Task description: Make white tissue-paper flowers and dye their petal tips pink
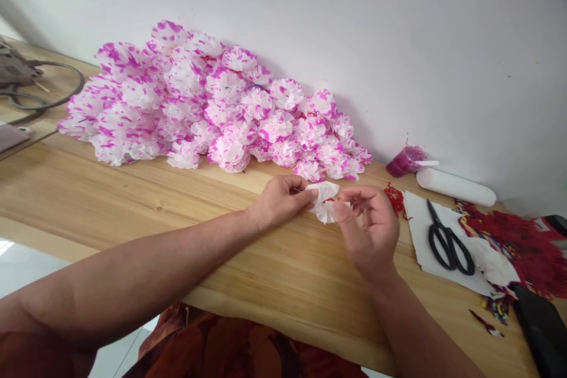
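Between my two hands is a small white tissue paper flower [326,190], gathered at its middle with a bit of red thread [329,200]. My left hand [287,198] pinches its left side between thumb and fingers. Over its right side, the thumb and curled fingers of my right hand [371,218] close on the paper's edge; part of the flower is hidden behind them. Just beyond my hands lies a big heap of white paper flowers [230,100] with magenta-dyed tips.
To the right, black-handled scissors [449,245] lie on white paper sheets [419,224]. Red thread [396,199], a cup of magenta dye [403,162] and a white roll [456,187] stand nearby. A dark phone-like object [538,325] is at the table's right edge. A cable [66,91] loops at far left.
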`<state>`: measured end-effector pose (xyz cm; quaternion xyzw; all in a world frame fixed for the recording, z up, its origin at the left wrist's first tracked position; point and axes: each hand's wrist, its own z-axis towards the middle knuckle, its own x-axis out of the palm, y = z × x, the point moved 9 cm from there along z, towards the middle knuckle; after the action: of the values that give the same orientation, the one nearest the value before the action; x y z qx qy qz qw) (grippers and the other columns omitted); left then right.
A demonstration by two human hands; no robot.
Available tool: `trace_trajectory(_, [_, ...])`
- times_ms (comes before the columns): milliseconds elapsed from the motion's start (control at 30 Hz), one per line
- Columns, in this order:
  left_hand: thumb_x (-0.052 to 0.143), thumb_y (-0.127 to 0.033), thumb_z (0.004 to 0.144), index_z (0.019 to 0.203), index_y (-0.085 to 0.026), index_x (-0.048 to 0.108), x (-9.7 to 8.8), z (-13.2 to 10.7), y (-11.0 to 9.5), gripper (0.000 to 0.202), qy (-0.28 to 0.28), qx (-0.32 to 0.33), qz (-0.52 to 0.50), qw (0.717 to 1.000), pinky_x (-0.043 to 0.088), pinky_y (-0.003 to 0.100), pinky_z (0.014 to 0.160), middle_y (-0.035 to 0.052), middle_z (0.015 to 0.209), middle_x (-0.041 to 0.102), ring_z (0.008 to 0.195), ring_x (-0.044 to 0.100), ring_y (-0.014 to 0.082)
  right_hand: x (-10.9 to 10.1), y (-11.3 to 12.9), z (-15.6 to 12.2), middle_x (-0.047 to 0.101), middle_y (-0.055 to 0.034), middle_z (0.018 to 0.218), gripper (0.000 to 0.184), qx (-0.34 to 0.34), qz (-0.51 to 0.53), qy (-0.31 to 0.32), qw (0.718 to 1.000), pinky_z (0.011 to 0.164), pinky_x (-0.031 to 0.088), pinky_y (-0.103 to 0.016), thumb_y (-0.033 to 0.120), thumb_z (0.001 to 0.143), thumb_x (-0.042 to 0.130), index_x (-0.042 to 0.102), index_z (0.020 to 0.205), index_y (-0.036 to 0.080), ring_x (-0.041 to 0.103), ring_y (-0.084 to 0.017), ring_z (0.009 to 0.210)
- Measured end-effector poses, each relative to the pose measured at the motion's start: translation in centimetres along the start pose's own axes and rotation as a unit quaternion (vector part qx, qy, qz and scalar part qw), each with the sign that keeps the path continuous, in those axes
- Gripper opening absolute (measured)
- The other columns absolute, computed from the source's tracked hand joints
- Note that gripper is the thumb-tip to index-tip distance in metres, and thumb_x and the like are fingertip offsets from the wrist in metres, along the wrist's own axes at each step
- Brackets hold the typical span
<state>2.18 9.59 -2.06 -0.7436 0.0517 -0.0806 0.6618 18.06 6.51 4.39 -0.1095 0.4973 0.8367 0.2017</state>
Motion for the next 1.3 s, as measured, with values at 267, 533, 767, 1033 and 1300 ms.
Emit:
trace_trajectory(267, [0.071, -0.047, 0.080, 0.076, -0.014, 0.062, 0.8, 0.0, 1.1, 0.035, 0.022, -0.038, -0.059, 0.997, 0.046, 0.024, 0.059, 0.0023, 0.071, 0.065, 0.063, 0.060, 0.0128, 1.2, 1.7, -0.3, 0.069, -0.0031, 0.079, 0.006, -0.115, -0.215, 0.026, 0.970, 0.083, 0.042, -0.042, 0.023, 0.085, 0.065, 0.061, 0.080, 0.023, 0.059, -0.024, 0.083])
trace_trajectory(533, [0.070, -0.045, 0.082, 0.076, -0.014, 0.064, 0.8, 0.0, 0.4, 0.032, 0.031, -0.006, -0.017, 0.999, 0.049, 0.024, 0.060, 0.0033, 0.069, 0.067, 0.063, 0.063, 0.0139, 1.4, 0.7, -0.2, 0.064, -0.0001, 0.073, 0.008, -0.040, -0.180, 0.061, 0.981, 0.072, 0.042, -0.035, 0.027, 0.086, 0.063, 0.060, 0.081, 0.023, 0.058, -0.018, 0.071])
trace_trajectory(767, [0.070, -0.040, 0.082, 0.076, -0.015, 0.062, 1.2, 0.0, 1.4, 0.027, 0.034, -0.051, -0.089, 0.994, 0.054, 0.025, 0.065, 0.0020, 0.071, 0.068, 0.064, 0.065, 0.0126, 1.4, -1.6, -0.3, 0.055, 0.0038, 0.061, 0.019, 0.078, -0.088, 0.064, 0.991, 0.055, 0.038, -0.027, 0.030, 0.086, 0.063, 0.054, 0.073, 0.022, 0.047, -0.012, 0.054])
trace_trajectory(1033, [0.073, -0.034, 0.077, 0.077, -0.017, 0.060, 0.9, 0.0, 0.8, 0.021, 0.027, -0.014, -0.022, 0.999, 0.047, 0.023, 0.058, 0.0014, 0.068, 0.067, 0.062, 0.062, 0.0136, 1.5, -1.1, -0.5, 0.052, 0.0055, 0.055, 0.018, 0.062, -0.094, 0.063, 0.992, 0.049, 0.034, -0.026, 0.027, 0.083, 0.064, 0.053, 0.071, 0.022, 0.042, -0.010, 0.048])
trace_trajectory(1300, [0.067, -0.030, 0.078, 0.076, -0.017, 0.061, 0.8, -0.4, -0.3, 0.014, 0.010, 0.046, 0.069, 0.997, 0.041, 0.022, 0.056, 0.0005, 0.069, 0.066, 0.062, 0.057, 0.0121, 1.8, -1.0, -0.5, 0.054, 0.0046, 0.061, 0.015, 0.059, -0.093, 0.069, 0.992, 0.053, 0.038, -0.026, 0.029, 0.083, 0.066, 0.055, 0.075, 0.022, 0.045, -0.011, 0.053])
